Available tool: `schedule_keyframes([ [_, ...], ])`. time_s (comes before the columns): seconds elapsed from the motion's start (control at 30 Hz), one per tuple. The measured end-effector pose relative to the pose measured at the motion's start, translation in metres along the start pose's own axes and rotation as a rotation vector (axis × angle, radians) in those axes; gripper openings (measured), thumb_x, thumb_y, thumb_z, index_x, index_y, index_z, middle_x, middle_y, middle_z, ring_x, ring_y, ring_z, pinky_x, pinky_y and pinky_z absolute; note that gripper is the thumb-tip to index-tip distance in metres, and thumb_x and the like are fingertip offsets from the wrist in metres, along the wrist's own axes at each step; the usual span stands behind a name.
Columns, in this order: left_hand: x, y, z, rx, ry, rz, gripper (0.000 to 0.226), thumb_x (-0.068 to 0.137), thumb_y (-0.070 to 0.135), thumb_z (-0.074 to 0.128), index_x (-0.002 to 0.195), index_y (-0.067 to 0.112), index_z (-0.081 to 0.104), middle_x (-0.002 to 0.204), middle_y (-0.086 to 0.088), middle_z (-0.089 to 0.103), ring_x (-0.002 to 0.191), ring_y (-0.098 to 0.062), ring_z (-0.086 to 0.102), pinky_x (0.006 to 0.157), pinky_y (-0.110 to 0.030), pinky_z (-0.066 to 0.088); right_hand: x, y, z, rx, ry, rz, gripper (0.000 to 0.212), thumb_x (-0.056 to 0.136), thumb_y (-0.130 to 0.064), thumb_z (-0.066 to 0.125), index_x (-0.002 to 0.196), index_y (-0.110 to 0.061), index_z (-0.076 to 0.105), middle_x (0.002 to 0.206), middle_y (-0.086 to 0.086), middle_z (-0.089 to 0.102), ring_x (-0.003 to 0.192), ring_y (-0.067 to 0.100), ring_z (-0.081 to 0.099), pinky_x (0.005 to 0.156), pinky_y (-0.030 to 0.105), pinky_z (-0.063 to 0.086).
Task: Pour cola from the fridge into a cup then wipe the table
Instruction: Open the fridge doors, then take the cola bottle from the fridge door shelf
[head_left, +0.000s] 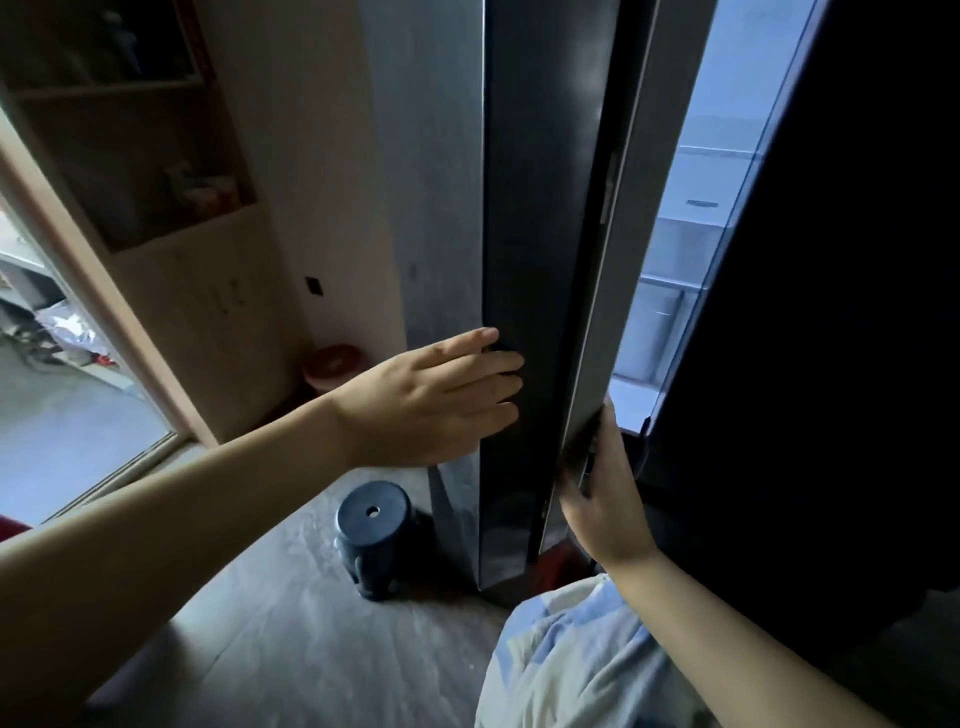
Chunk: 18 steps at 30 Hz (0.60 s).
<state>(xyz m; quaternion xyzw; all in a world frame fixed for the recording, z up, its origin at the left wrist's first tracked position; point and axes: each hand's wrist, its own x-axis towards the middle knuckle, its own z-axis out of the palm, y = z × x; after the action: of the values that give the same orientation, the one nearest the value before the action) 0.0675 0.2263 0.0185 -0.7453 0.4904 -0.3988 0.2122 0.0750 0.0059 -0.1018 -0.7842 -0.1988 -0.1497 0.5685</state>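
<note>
A tall dark fridge stands in front of me. Its left door (545, 218) is ajar, and a gap shows the lit pale interior (675, 249) with shelves and drawers. My left hand (431, 400) lies flat with fingers spread on the outer face of that door. My right hand (597, 493) grips the door's inner edge low down, fingers curled behind it. The right door (831, 312) is dark and fills the right side. No cola, cup or table is in view.
A dark blue plastic stool (375, 535) stands on the grey floor by the fridge's foot. A red round thing (332, 364) sits in the corner behind it. A wooden shelf cabinet (156, 182) is at left, beside a glass sliding door (62, 405).
</note>
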Motion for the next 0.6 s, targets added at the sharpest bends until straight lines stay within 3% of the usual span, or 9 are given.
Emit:
schedule_keyframes([
  [0.27,-0.036,0.033,-0.020,0.043,-0.185,-0.084,0.040,0.096,0.018,0.042,0.134,0.015,0.052,0.139,-0.006,0.052,0.131,-0.026,0.044,0.113,-0.043,0.030,-0.027,-0.015,0.048,0.047,-0.059,-0.022,0.072,0.086,-0.007,0.056,0.148,-0.015,0.021,0.148,0.004,0.038,0.138,0.020,0.034,0.111,0.050,0.031],
  [0.37,-0.048,0.050,-0.024,0.085,-0.275,-0.142,0.048,0.096,0.015,0.037,0.144,0.013,0.037,0.149,-0.007,0.038,0.139,-0.026,0.031,0.115,-0.042,0.024,-0.038,-0.029,0.062,0.094,-0.123,-0.072,0.076,0.084,0.006,0.054,0.147,-0.021,0.021,0.150,-0.007,0.033,0.139,0.012,0.032,0.114,0.034,0.029],
  [0.43,-0.053,0.059,-0.028,0.122,-0.344,-0.204,0.049,0.096,0.014,0.034,0.145,0.012,0.035,0.151,-0.009,0.034,0.141,-0.026,0.026,0.116,-0.043,0.021,-0.041,-0.038,0.067,0.144,-0.216,-0.086,0.074,0.085,0.008,0.053,0.145,-0.024,0.023,0.147,-0.023,0.030,0.137,0.002,0.031,0.110,0.018,0.028],
  [0.5,-0.058,0.068,-0.032,0.114,-0.408,-0.290,0.048,0.095,0.015,0.031,0.143,0.011,0.039,0.152,-0.010,0.033,0.141,-0.027,0.025,0.116,-0.045,0.020,-0.042,-0.040,0.070,0.150,-0.355,-0.052,0.066,0.088,-0.001,0.053,0.142,-0.031,0.029,0.142,-0.031,0.035,0.133,-0.001,0.036,0.108,0.017,0.031],
  [0.6,-0.070,0.080,-0.041,0.092,-0.458,-0.480,0.047,0.091,0.016,0.035,0.135,0.010,0.050,0.148,-0.011,0.039,0.138,-0.029,0.028,0.113,-0.048,0.024,-0.042,-0.025,0.075,0.007,-0.583,0.036,0.058,0.090,-0.013,0.054,0.142,-0.030,0.033,0.148,-0.012,0.037,0.138,0.004,0.031,0.113,0.027,0.030],
])
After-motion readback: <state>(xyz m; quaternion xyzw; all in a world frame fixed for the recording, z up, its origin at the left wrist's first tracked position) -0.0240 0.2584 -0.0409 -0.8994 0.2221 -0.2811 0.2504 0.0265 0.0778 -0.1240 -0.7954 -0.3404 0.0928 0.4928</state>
